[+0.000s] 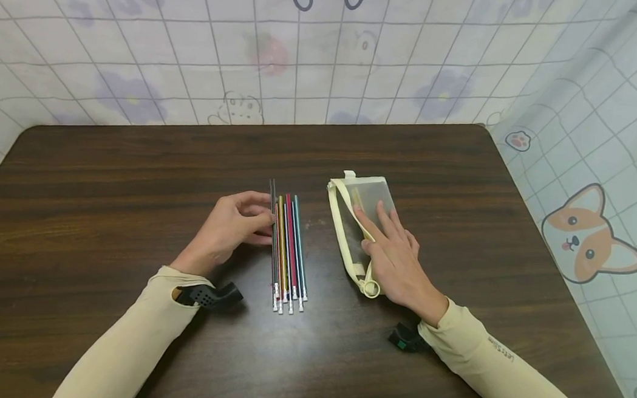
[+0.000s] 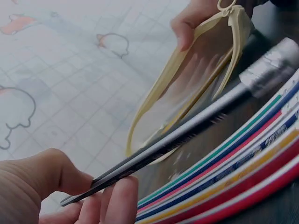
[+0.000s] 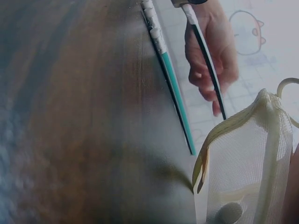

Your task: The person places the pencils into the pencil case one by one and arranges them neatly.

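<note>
Several coloured pencils (image 1: 290, 252) lie side by side on the dark wooden table (image 1: 105, 198). My left hand (image 1: 262, 223) pinches the leftmost one, a dark grey pencil (image 2: 159, 147), between thumb and fingertips; its far end is raised off the table. The right wrist view shows the same grip (image 3: 210, 70), next to a teal pencil (image 3: 175, 88). My right hand (image 1: 379, 236) lies with straight fingers on a clear mesh pouch (image 1: 370, 193) with pale yellow trim. The pouch's mouth (image 2: 187, 84) gapes toward the pencils. Something yellow shows inside the pouch.
A tiled, cartoon-printed cloth (image 1: 327, 53) covers the wall behind and to the right of the table. The table's right edge (image 1: 540, 237) runs close to the pouch. Bare wood lies to the left and in front of my arms.
</note>
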